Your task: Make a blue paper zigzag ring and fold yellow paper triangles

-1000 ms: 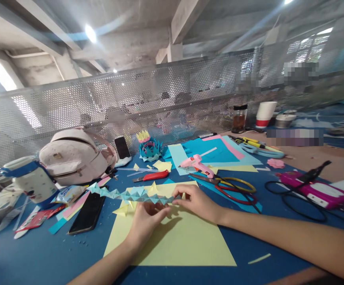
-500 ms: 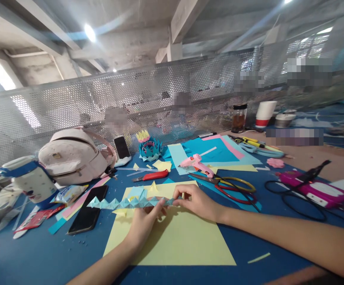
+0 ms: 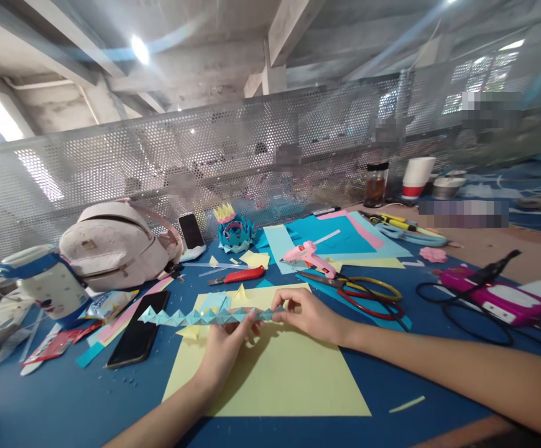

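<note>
While Two Hands Pinched It, a Pale Blue Paper Strip (image 3: 177,318) Ran Level Toward Nine O'Clock

As I watched through the head camera from my distant post, I had the strip across the middle of my view, held over a yellow sheet (image 3: 289,379). It was folded into a row of sharp little peaks, like saw teeth, each with a lighter and a darker facet. It looked slim and nearly straight, and its free tip at nine o'clock overlapped a black phone (image 3: 137,333) in my view.

My left hand (image 3: 226,342) gripped the strip between thumb and fingers, the thumb on the near side. My right hand (image 3: 305,314) was curled, its thumb and forefinger pinching the end toward three o'clock.

Taking the sheet as my dial, I found a red cutter (image 3: 242,275) between eleven and twelve, with a blue paper flower (image 3: 235,236) beyond it. A pink glue gun (image 3: 310,256) lay at one o'clock, and scissors (image 3: 368,306) with red and yellow handles lay at two.
</note>
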`<state>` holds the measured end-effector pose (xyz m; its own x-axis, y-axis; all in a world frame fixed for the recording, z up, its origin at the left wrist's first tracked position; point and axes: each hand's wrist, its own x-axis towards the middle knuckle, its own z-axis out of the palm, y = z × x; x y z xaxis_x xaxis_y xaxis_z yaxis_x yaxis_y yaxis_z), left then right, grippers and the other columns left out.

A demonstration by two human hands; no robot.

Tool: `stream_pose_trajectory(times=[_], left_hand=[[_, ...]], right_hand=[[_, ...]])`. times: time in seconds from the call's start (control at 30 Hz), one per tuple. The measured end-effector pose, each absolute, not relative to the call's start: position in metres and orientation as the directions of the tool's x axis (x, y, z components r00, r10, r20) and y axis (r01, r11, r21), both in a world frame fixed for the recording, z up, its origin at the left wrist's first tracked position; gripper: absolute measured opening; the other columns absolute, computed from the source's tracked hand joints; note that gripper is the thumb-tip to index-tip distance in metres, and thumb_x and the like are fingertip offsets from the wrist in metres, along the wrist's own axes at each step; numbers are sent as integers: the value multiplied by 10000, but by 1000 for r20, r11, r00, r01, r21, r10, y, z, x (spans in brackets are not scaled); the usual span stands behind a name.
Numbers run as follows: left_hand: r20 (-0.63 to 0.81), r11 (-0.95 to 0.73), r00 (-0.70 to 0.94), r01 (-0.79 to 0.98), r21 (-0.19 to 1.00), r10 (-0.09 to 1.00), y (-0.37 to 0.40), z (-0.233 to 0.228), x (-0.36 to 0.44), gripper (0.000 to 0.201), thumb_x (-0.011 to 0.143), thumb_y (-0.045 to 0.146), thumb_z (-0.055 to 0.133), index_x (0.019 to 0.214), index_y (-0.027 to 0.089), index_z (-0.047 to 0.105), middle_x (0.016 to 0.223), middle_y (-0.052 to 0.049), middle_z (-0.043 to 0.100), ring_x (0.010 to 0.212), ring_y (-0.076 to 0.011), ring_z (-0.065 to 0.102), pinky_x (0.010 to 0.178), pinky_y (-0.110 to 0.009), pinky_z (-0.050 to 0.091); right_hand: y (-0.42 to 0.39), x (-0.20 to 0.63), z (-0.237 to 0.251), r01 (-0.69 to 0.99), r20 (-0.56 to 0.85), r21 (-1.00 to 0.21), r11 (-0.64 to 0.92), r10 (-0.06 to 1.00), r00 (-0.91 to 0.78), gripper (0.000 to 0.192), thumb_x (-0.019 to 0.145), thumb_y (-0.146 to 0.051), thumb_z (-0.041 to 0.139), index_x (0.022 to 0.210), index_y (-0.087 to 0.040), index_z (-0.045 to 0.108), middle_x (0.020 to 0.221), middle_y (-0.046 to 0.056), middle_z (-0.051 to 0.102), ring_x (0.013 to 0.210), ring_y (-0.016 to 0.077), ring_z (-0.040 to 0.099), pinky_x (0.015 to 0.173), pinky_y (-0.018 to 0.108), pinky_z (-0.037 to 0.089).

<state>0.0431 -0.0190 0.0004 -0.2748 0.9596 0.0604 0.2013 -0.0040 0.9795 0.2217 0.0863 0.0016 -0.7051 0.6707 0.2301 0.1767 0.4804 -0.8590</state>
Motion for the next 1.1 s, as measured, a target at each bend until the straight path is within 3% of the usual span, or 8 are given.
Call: stream_pose_trajectory(times=[0.23, 0.53, 0.8, 1.1], left_hand=[[81, -24, -284, 198, 980, 955, -18, -2, 41, 494, 792, 645, 663, 678, 166, 706, 674, -61, 689, 655, -182, 604, 663, -277, 476], [88, -14, -319, 227, 974, 944, -20, -1, 41, 462, 784, 631, 676, 702, 180, 725, 666, -47, 684, 654, -183, 599, 649, -263, 470], [95, -30, -295, 216, 976, 951, -19, -2, 40, 448, 801, 612, 679, 713, 175, 730, 661, -39, 684, 650, -171, 600, 656, -252, 460], [72, -11, -285, 209, 978, 956, -19, -7, 39, 435, 838, 583, 648, 720, 169, 711, 693, -41, 689, 680, -170, 602, 683, -257, 441]], right_hand=[[84, 222, 1, 169, 304, -821, 546, 668, -679, 254, 846, -418, 667, 862, -166, 690, 879, 38, 662, 669, 134, 492, 604, 247, 401], [82, 223, 7, 154, 277, -845, 512, 666, -692, 342, 842, -484, 670, 740, -160, 632, 732, 6, 576, 622, 121, 465, 549, 227, 369], [85, 222, -1, 128, 253, -874, 469, 663, -704, 363, 821, -504, 695, 921, -156, 700, 829, 22, 644, 614, 115, 495, 525, 217, 381], [85, 222, 1, 105, 263, -873, 476, 641, -721, 359, 855, -513, 671, 845, -155, 692, 649, -18, 554, 583, 115, 465, 531, 218, 366]])
